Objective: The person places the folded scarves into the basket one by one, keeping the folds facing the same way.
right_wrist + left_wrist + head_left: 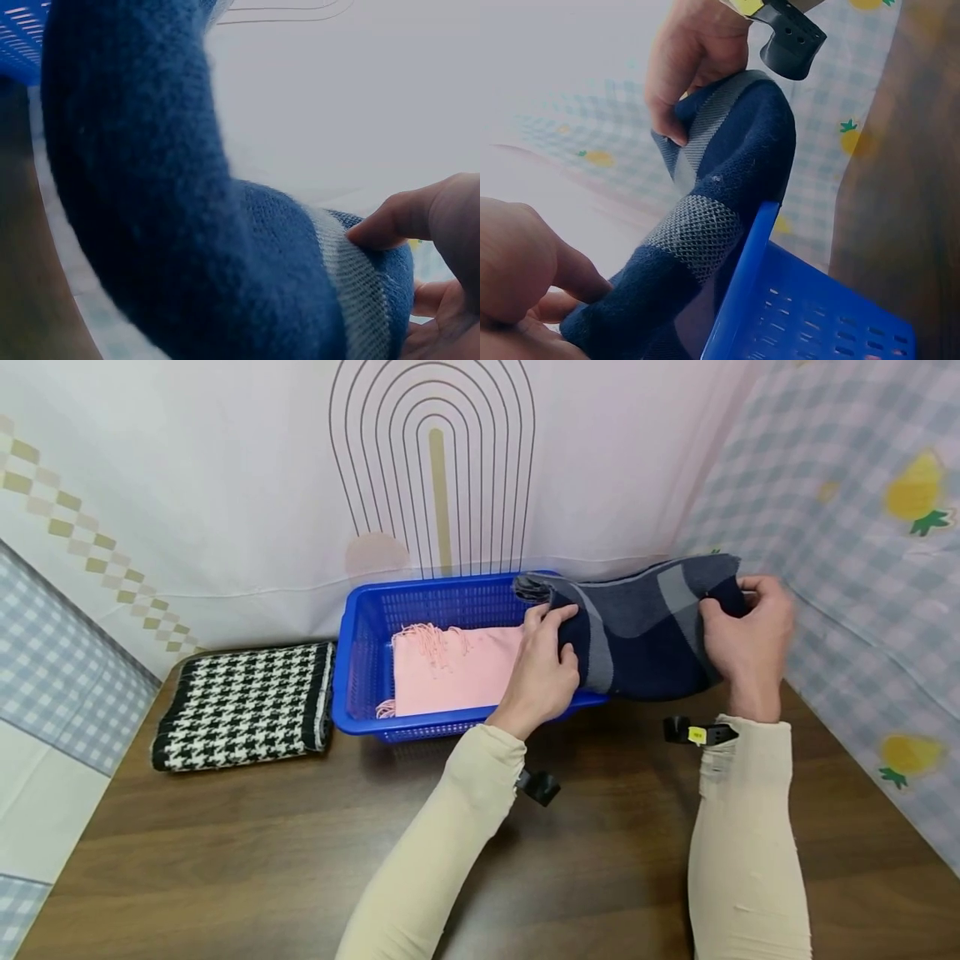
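A folded navy and grey scarf (637,635) is held up between both hands, over the right end of a blue plastic basket (360,652). My left hand (542,668) grips its left end; in the left wrist view thumb and fingers pinch the thick cloth. At the other end, my right hand (750,631) holds the scarf, the thumb on the near face and fingers behind, as the right wrist view shows too. Inside the basket lies a folded pink scarf (457,668) with fringes; the navy cloth and left hand hide its right part.
Left of the basket, a folded black-and-white houndstooth scarf (247,706) lies on the brown wooden table (262,860). A white patterned curtain (247,485) hangs behind, and a checked cloth with pineapples (847,568) stands along the right side.
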Action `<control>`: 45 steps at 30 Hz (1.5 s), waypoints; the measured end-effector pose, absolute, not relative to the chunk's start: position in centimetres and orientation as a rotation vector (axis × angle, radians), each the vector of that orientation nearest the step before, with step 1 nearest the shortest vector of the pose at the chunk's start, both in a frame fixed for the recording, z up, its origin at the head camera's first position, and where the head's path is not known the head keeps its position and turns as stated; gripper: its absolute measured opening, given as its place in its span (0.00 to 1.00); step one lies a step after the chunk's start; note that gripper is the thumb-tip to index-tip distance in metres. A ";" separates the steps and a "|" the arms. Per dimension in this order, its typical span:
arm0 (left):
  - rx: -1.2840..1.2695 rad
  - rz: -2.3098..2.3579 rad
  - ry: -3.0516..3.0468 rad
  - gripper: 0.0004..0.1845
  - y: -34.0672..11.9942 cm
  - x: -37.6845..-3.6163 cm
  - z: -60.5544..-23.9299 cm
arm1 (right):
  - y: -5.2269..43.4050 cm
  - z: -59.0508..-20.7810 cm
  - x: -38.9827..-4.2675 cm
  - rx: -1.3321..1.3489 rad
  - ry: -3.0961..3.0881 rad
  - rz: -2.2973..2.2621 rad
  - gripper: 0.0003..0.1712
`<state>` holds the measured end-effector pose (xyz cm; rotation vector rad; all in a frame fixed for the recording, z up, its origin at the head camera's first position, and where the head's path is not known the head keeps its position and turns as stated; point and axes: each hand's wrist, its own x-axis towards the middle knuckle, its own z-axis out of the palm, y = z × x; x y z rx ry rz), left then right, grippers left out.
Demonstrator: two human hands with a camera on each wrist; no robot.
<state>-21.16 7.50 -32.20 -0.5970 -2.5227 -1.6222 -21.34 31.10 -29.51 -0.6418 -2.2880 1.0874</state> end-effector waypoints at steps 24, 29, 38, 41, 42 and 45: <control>-0.584 -1.615 -2.458 0.25 5.0 -21.1 -32.1 | 29.0 -29.4 -21.5 -0.505 -2.243 1.072 0.21; -0.588 -1.586 -2.465 0.25 4.3 -21.1 -32.0 | 28.4 -29.3 -21.7 -0.455 -2.214 1.083 0.18; -0.582 -1.548 -2.466 0.25 2.9 -20.9 -32.0 | 27.2 -29.3 -21.8 -0.378 -2.208 1.062 0.19; -0.585 -1.541 -2.463 0.25 2.4 -20.9 -32.0 | 26.8 -29.4 -21.8 -0.355 -2.206 1.060 0.19; -0.586 -1.541 -2.459 0.25 2.2 -20.9 -32.0 | 26.6 -29.4 -21.8 -0.346 -2.206 1.060 0.19; -0.583 -1.547 -2.450 0.25 1.8 -21.0 -32.1 | 26.3 -29.4 -21.8 -0.321 -2.207 1.072 0.19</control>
